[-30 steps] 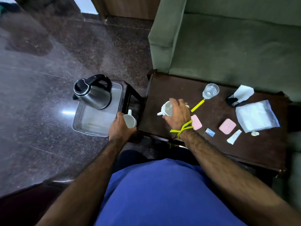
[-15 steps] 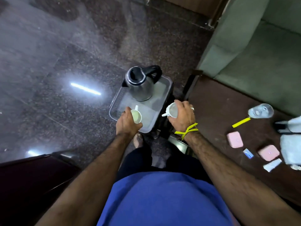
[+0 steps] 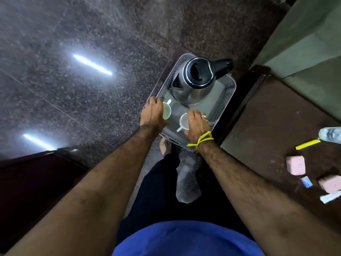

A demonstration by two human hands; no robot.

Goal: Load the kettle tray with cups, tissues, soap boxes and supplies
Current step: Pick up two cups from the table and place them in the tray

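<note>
On the near half of the perforated metal tray (image 3: pixel 224 106) you have both hands down at once, each with one white cup. Your left hand (image 3: pixel 152 114) curls its fingers round the first cup (image 3: pixel 166 111), which sits at the tray's left edge with its handle pointing away from you toward the kettle. Your right hand (image 3: pixel 196 124), the one with the yellow thread (image 3: pixel 200 141) tied at the wrist and a ring on one finger, wraps its fingers over the second cup (image 3: pixel 183 121), whose handle points back toward you and to the left. That makes two cups, both upright and low inside the tray; whether their bases touch the tray floor you cannot tell from this angle.

One steel kettle (image 3: pixel 195 80) with a black lid and black handle stands on the far half of the tray, just beyond the two cups.

To your right, on the dark wooden table (image 3: pixel 258 130), count what is waiting: two pink soap boxes (image 3: pixel 295 165), lying near each other, one small blue sachet (image 3: pixel 306 182) between them, one yellow sachet stick (image 3: pixel 307 144), one clear glass (image 3: pixel 330 134) cut by the frame edge, and one white tube (image 3: pixel 330 197) at the edge beside the nearer soap box. All of these lie well apart from the tray.
</note>
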